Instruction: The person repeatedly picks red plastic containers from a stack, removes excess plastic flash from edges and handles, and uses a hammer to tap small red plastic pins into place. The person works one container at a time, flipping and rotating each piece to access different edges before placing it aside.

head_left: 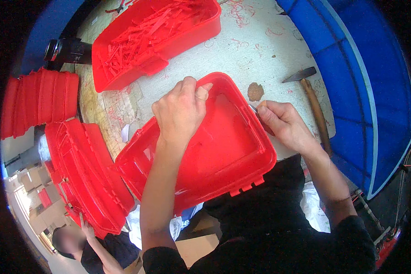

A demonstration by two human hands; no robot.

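A red plastic box (pixel 223 137), shallow with rounded corners and hinge tabs on its near edge, is tilted in front of me at the table's near edge. My left hand (pixel 181 109) reaches across it, fingers curled over the far rim. At the box's right rim, my right hand (pixel 285 125) is closed round a small knife (pixel 253 108). Only a short bit of its metal blade shows; my fingers hide most of the rest. The blade lies close against the rim, and I cannot tell whether it touches.
A red bin (pixel 187 41) of plastic strips stands at the back. A hammer (pixel 315 105) lies to the right, before a blue mesh-sided container (pixel 347 68). Red boxes are stacked (pixel 41 102) at left; another person's hand (pixel 87 227) touches a nearer stack (pixel 89 173). Red shavings litter the table.
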